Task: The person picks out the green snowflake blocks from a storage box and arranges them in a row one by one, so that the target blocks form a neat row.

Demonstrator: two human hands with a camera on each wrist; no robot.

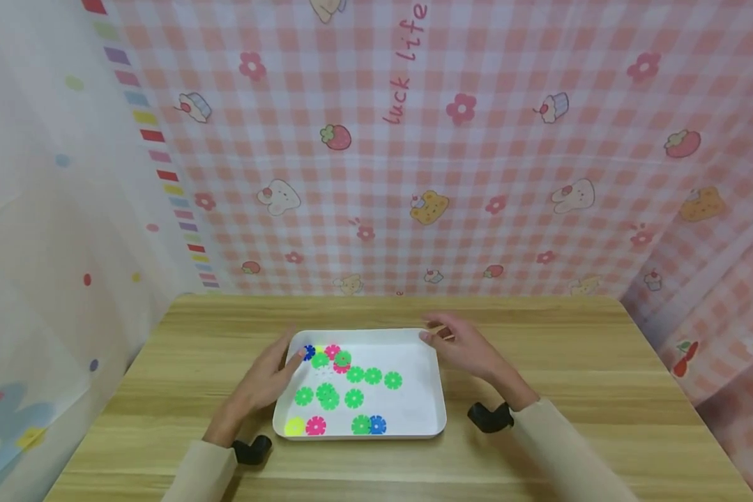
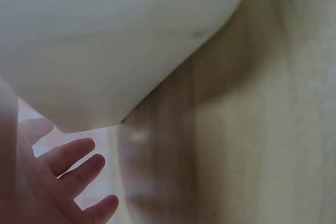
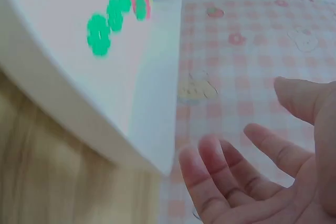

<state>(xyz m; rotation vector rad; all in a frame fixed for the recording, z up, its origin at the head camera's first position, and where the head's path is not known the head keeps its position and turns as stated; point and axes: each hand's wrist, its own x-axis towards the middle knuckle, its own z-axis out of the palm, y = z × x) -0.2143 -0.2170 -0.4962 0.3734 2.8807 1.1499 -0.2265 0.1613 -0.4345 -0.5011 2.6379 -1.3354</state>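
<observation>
A white tray holds several flat, notched, flower-shaped plastic discs: many green ones, pink ones, a yellow one and blue ones. At its left side, my left hand has the thumb over the rim beside a dark blue disc. The left wrist view shows that hand's fingers spread and fairly straight, next to the tray's outer wall. My right hand is by the far right corner, fingers loosely bent with nothing between them in the right wrist view.
The tray sits on a wood-grain table. A pink checked cloth hangs behind the table, and a white patterned cloth hangs at the left. Black wrist mounts are on both forearms.
</observation>
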